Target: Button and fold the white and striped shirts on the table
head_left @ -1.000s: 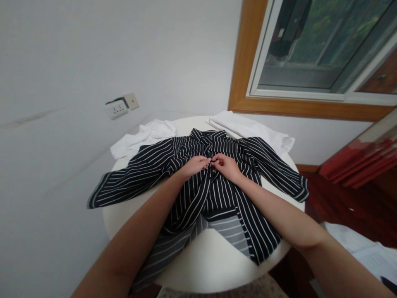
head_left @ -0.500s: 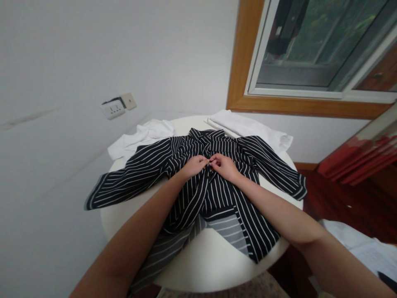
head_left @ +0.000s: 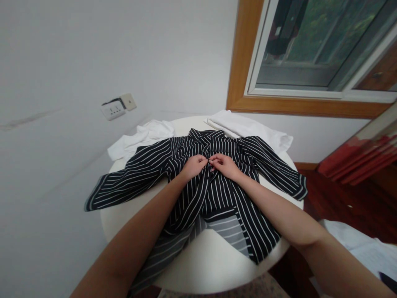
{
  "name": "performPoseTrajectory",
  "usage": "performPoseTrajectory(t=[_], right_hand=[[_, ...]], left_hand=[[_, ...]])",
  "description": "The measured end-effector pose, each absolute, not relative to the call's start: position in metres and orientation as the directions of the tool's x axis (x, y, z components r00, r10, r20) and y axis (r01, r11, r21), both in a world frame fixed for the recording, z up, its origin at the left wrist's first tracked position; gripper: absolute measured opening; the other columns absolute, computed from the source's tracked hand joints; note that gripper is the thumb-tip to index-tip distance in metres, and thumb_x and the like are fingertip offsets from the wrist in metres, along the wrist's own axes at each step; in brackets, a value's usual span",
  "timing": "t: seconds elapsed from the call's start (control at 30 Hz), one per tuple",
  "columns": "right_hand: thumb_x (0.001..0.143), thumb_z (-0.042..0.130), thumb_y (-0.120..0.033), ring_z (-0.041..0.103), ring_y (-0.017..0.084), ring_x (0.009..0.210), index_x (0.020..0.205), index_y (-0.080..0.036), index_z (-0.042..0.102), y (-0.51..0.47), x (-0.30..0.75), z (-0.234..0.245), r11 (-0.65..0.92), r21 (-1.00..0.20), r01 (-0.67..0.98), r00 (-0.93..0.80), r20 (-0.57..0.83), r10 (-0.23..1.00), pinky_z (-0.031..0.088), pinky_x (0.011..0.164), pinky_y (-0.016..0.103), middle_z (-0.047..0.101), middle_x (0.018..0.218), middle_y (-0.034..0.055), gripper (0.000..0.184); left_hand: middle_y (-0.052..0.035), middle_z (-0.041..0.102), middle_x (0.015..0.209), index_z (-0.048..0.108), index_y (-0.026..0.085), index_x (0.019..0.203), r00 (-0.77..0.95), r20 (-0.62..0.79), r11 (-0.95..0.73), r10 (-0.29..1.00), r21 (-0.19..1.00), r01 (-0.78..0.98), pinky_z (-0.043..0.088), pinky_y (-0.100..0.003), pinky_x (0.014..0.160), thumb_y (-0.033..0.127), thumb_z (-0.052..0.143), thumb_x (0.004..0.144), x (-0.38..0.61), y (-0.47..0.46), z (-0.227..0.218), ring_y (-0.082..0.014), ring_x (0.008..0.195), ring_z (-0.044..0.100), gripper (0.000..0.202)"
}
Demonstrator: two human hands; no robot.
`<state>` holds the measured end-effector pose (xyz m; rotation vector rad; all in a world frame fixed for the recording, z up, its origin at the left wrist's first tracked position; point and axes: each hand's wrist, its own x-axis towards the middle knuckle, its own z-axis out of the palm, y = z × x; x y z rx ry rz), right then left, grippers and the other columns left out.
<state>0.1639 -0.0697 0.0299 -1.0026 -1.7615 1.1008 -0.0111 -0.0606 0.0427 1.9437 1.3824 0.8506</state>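
Note:
A black shirt with white stripes (head_left: 217, 194) lies spread over a round white table (head_left: 198, 256), its collar toward the wall and its sleeves out to both sides. At the middle of its front, my left hand (head_left: 195, 165) pinches the fabric edge. My right hand (head_left: 223, 165) pinches the same spot from the other side, fingertips almost touching those of the left. What sits between the fingertips, perhaps a button, is too small to make out. Below the hands the front panels part, showing the grey inner side of the cloth.
Crumpled white cloth (head_left: 141, 138) lies at the table's back left, and folded white cloth (head_left: 248, 126) at the back right. Behind are a wall with a socket (head_left: 113, 109) and a wood-framed window (head_left: 310, 105). A red curtain (head_left: 359, 159) hangs at right.
Both hands stay at the same spot on the shirt front, with only slight finger movement. The shirt lies as before.

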Motion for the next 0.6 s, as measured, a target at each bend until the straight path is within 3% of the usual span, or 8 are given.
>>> performPoseTrajectory(t=[0.13,0.27,0.37,0.47,0.6], right_hand=[[0.094,0.045,-0.038,0.064,0.012,0.057,0.085,-0.019,0.054,-0.07,0.161,0.035,0.318,-0.88,0.354,-0.301,0.215,0.929,0.046,0.059,0.023,0.062,0.07,-0.002,0.023],[0.097,0.039,-0.04,0.061,0.015,0.068,0.081,-0.021,0.054,-0.077,0.157,0.041,0.426,-0.575,0.699,-0.284,0.324,0.902,0.041,0.064,0.024,0.063,0.074,0.0006,0.028],[0.098,0.038,-0.034,0.059,0.016,0.077,0.083,-0.021,0.054,-0.079,0.155,0.041,0.457,-0.414,0.788,-0.319,0.36,0.877,0.038,0.065,0.024,0.065,0.084,0.0035,0.026],[0.097,0.038,-0.032,0.057,0.015,0.073,0.08,-0.021,0.055,-0.074,0.157,0.038,0.431,-0.442,0.786,-0.308,0.324,0.894,0.037,0.063,0.024,0.064,0.081,0.0026,0.027],[0.098,0.037,-0.035,0.055,0.013,0.066,0.073,-0.02,0.055,-0.064,0.161,0.035,0.418,-0.598,0.684,-0.314,0.276,0.909,0.038,0.061,0.022,0.06,0.07,-0.0008,0.034]], left_hand=[[0.002,0.058,0.061,0.06,0.017,0.067,0.247,0.17,-0.283,0.954,0.783,0.554,0.041,-0.025,0.06,0.03,0.047,0.077,-0.011,-0.061,0.044,-0.0127,0.059,0.053,0.02],[0.0019,0.06,0.065,0.061,0.017,0.072,0.315,0.204,-0.348,0.927,0.78,0.52,0.044,-0.025,0.065,0.031,0.048,0.079,-0.01,-0.064,0.045,-0.0122,0.061,0.054,0.02],[0.0006,0.062,0.071,0.061,0.017,0.074,0.364,0.235,-0.411,0.901,0.732,0.544,0.045,-0.026,0.067,0.031,0.048,0.082,-0.012,-0.064,0.043,-0.0127,0.065,0.055,0.021],[-0.0011,0.062,0.077,0.062,0.018,0.077,0.385,0.268,-0.461,0.883,0.647,0.607,0.045,-0.027,0.07,0.03,0.047,0.083,-0.013,-0.062,0.041,-0.0141,0.071,0.056,0.02],[-0.0029,0.063,0.083,0.063,0.018,0.083,0.399,0.302,-0.5,0.865,0.58,0.643,0.046,-0.029,0.077,0.03,0.047,0.085,-0.012,-0.062,0.04,-0.0162,0.079,0.057,0.02]])
